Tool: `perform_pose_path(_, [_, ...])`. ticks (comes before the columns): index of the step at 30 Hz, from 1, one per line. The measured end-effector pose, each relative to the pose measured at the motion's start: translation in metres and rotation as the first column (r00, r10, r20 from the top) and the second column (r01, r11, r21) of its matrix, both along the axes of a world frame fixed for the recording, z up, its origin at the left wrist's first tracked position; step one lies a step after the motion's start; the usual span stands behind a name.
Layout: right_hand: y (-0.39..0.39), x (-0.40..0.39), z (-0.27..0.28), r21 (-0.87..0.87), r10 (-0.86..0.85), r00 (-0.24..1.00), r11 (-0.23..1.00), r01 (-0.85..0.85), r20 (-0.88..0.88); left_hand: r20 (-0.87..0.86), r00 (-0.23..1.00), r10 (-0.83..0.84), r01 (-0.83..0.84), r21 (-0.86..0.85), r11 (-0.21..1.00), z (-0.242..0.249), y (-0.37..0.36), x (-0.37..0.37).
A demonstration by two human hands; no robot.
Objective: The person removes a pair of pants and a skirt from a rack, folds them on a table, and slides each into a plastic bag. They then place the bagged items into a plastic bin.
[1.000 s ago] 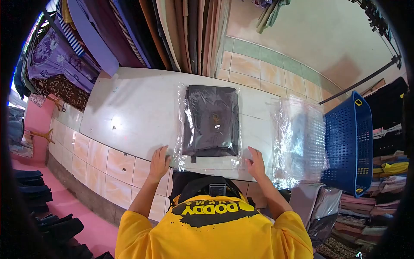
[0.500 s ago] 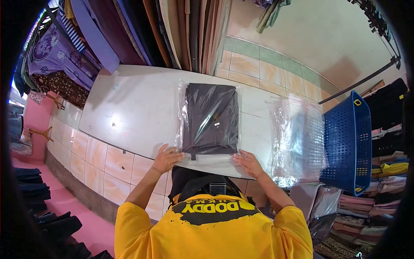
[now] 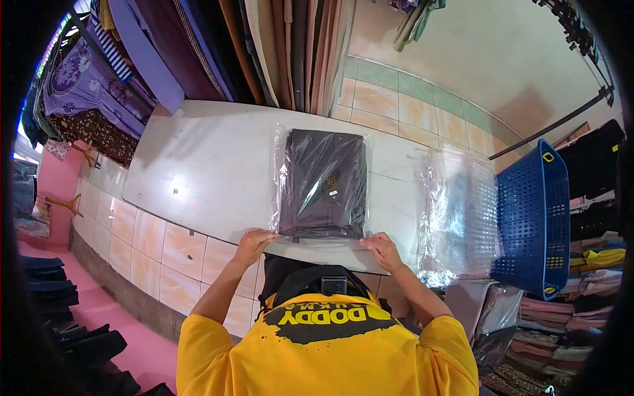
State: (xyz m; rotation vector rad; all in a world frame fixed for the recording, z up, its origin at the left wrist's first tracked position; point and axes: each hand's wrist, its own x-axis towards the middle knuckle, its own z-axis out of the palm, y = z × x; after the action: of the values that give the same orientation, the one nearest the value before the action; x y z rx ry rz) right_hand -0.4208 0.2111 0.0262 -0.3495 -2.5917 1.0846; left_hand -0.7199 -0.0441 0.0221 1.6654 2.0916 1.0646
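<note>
A folded dark grey garment (image 3: 323,191) lies inside a clear plastic bag (image 3: 279,178) on the white table. A small pale label shows near the garment's middle. At the bag's near left corner, my left hand (image 3: 254,245) pinches the plastic edge between thumb and fingers. The near right corner is gripped the same way by my right hand (image 3: 382,251). Between both hands the plastic runs as a narrow strip along the table's front edge, just below the garment's near side.
A shiny stack of clear plastic bags (image 3: 456,218) lies on the table (image 3: 205,165) to the right, against a blue perforated basket (image 3: 531,221). Hanging clothes (image 3: 264,53) line the table's far side. Folded fabrics (image 3: 551,330) are piled at the lower right.
My fingers have gone from lying spread at the bag's near corners to pinching its edge. The near plastic flap now looks shorter, drawn up toward the garment.
</note>
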Motion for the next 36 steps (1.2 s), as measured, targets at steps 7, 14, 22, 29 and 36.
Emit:
perform_pose_path(7, [-0.005, -0.019, -0.027, -0.312, -0.348, 0.932, 0.878, 0.363, 0.106, 0.517, 0.825, 0.229, -0.222, -0.077, 0.972, -0.024, 0.015, -0.002])
perform_pose_path(14, [-0.014, -0.042, -0.025, -0.258, -0.600, 0.753, 0.709, 0.657, 0.270, 0.306, 0.784, 0.540, -0.482, -0.248, 0.840, -0.011, 0.037, 0.015])
perform_pose_path(22, [-0.017, -0.054, -0.016, 0.031, -0.769, 0.630, 0.631, 0.775, -0.110, 0.165, 0.726, 0.667, -0.678, 0.008, 0.735, -0.009, 0.044, 0.030])
perform_pose_path(29, [0.020, -0.028, -0.025, 0.565, -0.029, 0.992, 0.820, 0.092, -0.119, -0.524, 0.810, 0.262, -0.202, 0.171, 0.964, -0.021, 0.036, 0.017])
perform_pose_path(36, [0.015, -0.030, 0.001, 0.476, 0.033, 0.996, 0.877, -0.067, 0.080, -0.387, 0.911, 0.142, -0.162, -0.019, 0.987, 0.001, 0.026, 0.024])
